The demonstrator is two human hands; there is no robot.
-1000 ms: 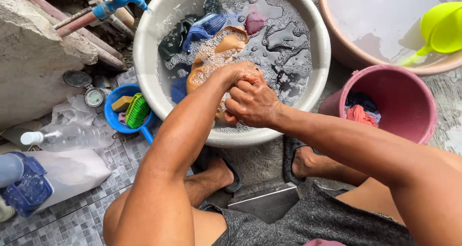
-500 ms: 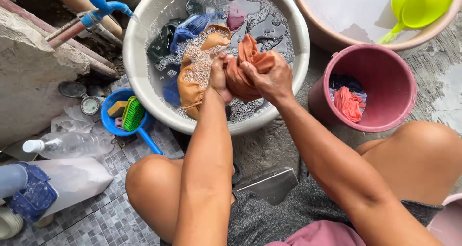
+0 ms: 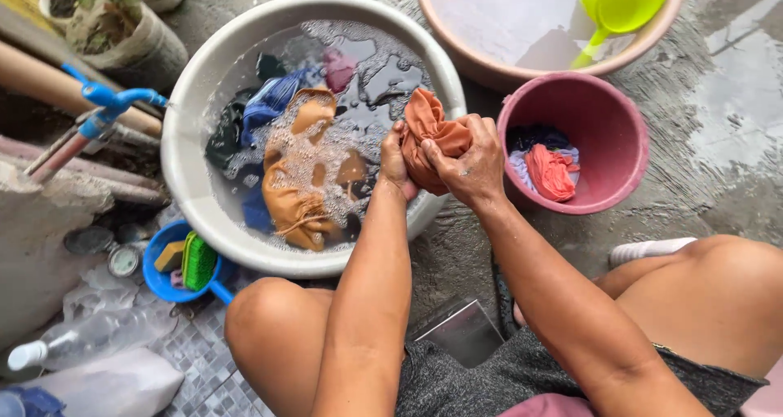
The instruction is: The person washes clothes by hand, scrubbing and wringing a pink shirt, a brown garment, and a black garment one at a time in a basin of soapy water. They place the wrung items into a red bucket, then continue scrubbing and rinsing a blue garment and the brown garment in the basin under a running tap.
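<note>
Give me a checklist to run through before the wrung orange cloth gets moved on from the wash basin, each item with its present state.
1. Both hands grip the bunched orange cloth: ok; left hand and right hand are closed around it.
2. Cloth lifted clear of the suds: ok; it is held over the rim of the round white plastic basin.
3. Cloth wrung dry enough: cannot tell.
4. Room in the small pink plastic bucket: ok; only a few garments lie at its bottom.
5. Path to the bucket free: ok; it stands right beside the right hand.
6. Large pink basin with the yellow-green scoop holds clean water: cannot tell.
</note>
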